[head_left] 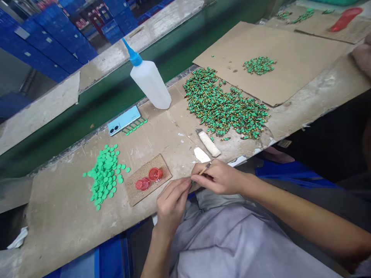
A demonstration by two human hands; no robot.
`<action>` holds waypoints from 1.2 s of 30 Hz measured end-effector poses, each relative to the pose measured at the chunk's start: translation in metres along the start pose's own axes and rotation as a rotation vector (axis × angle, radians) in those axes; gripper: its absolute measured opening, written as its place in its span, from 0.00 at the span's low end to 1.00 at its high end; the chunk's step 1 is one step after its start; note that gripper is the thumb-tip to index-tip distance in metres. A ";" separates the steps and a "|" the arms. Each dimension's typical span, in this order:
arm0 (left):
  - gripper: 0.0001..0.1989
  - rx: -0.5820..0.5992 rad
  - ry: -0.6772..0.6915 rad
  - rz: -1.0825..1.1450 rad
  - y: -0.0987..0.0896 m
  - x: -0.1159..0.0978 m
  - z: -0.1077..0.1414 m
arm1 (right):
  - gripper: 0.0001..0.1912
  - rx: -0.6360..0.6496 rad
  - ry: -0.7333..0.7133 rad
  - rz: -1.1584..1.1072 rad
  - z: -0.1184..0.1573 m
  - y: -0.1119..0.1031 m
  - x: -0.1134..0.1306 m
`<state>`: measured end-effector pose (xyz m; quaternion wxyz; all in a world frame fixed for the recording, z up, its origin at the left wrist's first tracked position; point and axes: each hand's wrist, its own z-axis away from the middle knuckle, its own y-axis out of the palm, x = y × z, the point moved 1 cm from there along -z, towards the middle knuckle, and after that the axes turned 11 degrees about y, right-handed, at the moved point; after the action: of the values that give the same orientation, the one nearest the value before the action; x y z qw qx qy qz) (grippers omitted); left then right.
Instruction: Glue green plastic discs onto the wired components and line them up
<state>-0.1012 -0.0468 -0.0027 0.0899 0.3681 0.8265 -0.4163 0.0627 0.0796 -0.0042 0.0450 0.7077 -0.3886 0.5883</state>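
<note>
The green piece (192,182), mostly hidden, is where the two hands meet, at the near edge of the bench (66,208). The left hand (171,196) pinches it with its fingertips pressed together; the right hand (216,177) curls around a thin stick (206,168), its fingertips touching the left's. Just beyond them lie a white scrap (201,155) and a cutter (209,143). To the left, a small board (136,197) carries two little red cups: the right cup (155,174) has glossy red stuff inside, and the left cup (142,184) looks smeared with red, its contents hard to make out. Green discs (104,177) are heaped further left. Behind the board is a pale blue phone (124,120) with lettering too small for me to read, beside a row of green bits (135,126). A cloudy white bottle (152,85) with a blue nozzle stands near it; I can't tell how full it is. A big pile (226,108) of green, yellow and dark pieces spreads beside a cardboard sheet (292,58), which holds a smaller pile (260,65). Blue crates (52,34) in the background bear white labels, unreadable from here.
</note>
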 end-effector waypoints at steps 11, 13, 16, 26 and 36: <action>0.13 -0.006 0.024 -0.014 0.001 0.002 -0.002 | 0.14 0.037 0.005 0.023 0.003 0.004 -0.006; 0.12 -0.007 0.030 -0.018 0.001 0.002 -0.003 | 0.15 0.049 0.005 0.023 0.003 0.003 -0.006; 0.13 -0.007 0.035 -0.019 0.000 0.001 -0.005 | 0.15 0.062 0.012 0.015 0.002 0.003 -0.006; 0.12 0.002 0.025 0.010 0.000 0.002 -0.005 | 0.15 0.104 0.010 -0.022 0.000 0.001 -0.008; 0.10 -0.002 0.025 -0.020 -0.001 0.002 -0.004 | 0.16 0.162 -0.025 0.030 -0.001 0.000 -0.008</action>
<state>-0.1030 -0.0427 -0.0001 0.0755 0.3650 0.8316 -0.4117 0.0621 0.0841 -0.0113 -0.0259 0.7105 -0.3509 0.6095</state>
